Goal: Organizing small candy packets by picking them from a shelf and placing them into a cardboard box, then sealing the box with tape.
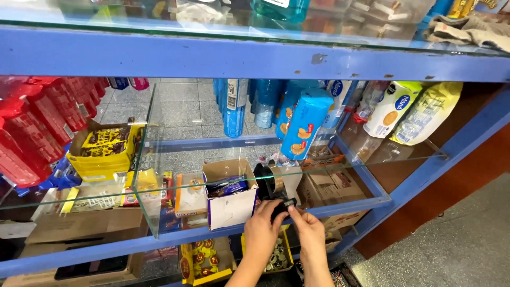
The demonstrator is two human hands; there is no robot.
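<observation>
Black small object (283,205) pinched between left hand (261,229) and right hand (308,228), both grips closed on it, held near glass shelf (345,204) edge, right of white carton (231,206), steadying it.

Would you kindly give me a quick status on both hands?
Left hand and right hand both pinching small black object. White open box just left. Nothing blocking.
</observation>
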